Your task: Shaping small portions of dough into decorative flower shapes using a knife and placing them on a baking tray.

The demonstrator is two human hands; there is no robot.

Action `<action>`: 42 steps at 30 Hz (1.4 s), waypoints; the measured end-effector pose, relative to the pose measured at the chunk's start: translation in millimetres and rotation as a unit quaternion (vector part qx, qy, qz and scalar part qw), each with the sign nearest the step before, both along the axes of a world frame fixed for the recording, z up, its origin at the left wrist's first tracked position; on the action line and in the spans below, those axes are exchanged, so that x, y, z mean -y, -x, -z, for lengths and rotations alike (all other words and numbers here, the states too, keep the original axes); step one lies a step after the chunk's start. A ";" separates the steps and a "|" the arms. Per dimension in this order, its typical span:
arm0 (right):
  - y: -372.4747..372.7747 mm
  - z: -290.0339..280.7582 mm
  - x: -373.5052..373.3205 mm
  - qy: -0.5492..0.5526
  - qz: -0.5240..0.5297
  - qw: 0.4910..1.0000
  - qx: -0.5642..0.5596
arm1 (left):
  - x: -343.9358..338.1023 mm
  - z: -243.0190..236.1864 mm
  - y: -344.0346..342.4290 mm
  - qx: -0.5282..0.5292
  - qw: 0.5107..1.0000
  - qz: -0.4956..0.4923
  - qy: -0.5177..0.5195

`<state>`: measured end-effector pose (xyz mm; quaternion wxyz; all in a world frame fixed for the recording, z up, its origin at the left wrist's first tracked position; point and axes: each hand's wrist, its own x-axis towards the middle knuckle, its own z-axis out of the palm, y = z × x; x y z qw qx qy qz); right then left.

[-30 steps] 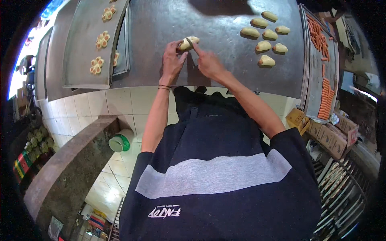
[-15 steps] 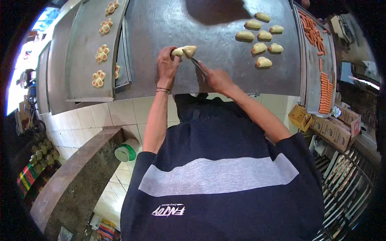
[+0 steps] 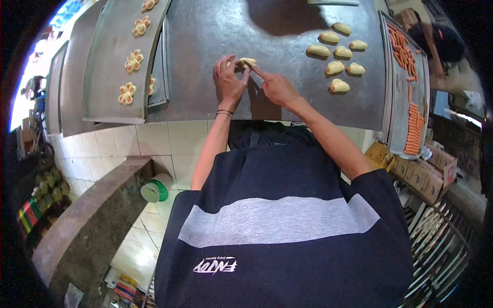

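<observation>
On the metal tabletop (image 3: 205,97), my left hand (image 3: 231,84) steadies a sausage-filled dough roll (image 3: 249,60), its fingers curled round the near side and hiding most of it. My right hand (image 3: 281,91) grips a small knife (image 3: 247,64), with the index finger stretched along it. The knife's blade lies against the roll; how deep it goes cannot be seen. Farther right, several uncut dough rolls (image 3: 335,67) rest in a loose group. On the tray (image 3: 108,105) to the left sit flower-shaped dough pieces (image 3: 134,60) with sausage slices in their petals.
A tray of sausages (image 3: 414,128) stands at the table's right edge, with cardboard boxes (image 3: 418,174) below it. Another person's arm (image 3: 431,43) shows at the far right. Left of me are a low wall (image 3: 92,205) and a green-and-white container (image 3: 153,191).
The knife has gone from beside the dough roll to against it. My left hand has shifted right and now covers more of the roll. The view has shifted slightly.
</observation>
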<state>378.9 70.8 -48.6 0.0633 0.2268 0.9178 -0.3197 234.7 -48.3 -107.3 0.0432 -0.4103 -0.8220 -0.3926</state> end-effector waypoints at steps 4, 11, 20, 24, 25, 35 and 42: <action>2.5 24.9 1.4 -0.044 -0.008 0.999 0.011 | -4.9 -2.2 2.7 0.017 1.000 0.005 -0.003; -58.4 -6.6 -9.3 -0.020 -0.051 0.998 0.043 | 10.8 -0.8 4.2 0.069 0.998 -0.003 -0.006; -12.3 -28.6 -31.9 -0.052 -0.064 0.996 0.026 | -7.9 -7.8 -2.0 0.063 0.998 -0.025 -0.003; -13.6 -7.7 -41.0 -0.049 -0.084 0.994 0.045 | -15.5 -11.7 -14.9 0.052 0.997 -0.057 0.032; -9.9 -4.4 -41.2 -0.046 -0.088 0.994 0.046 | -16.1 -12.0 -13.8 0.046 0.996 -0.063 0.046; -42.5 10.2 -37.2 -0.004 -0.051 0.998 0.024 | -8.1 -13.3 -3.6 0.043 0.993 -0.057 0.091; -47.1 -35.2 -23.4 0.065 0.024 0.994 0.083 | 20.7 -37.5 67.4 0.244 0.960 0.136 0.035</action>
